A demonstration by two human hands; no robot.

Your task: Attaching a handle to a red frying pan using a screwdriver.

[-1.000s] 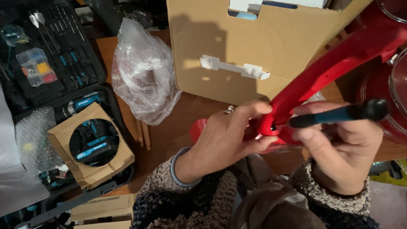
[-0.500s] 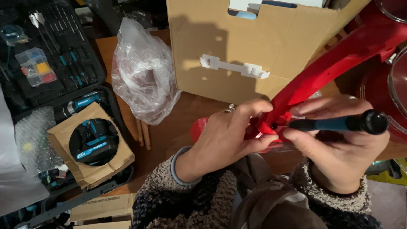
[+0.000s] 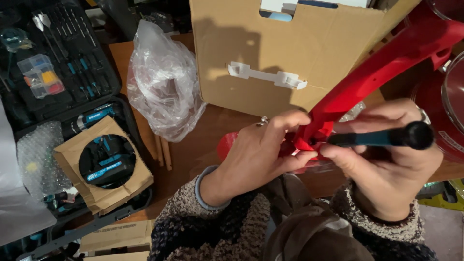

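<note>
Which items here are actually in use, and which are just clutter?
In use:
left hand gripping the red arm's end
red arm
right hand holding the screwdriver to it

Lying about:
cardboard box
clear plastic bag
open tool case
drill in cardboard insert
bubble wrap

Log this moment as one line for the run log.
left hand: grips end of red curved part | right hand: holds screwdriver, tip at red part | behind: cardboard box
</note>
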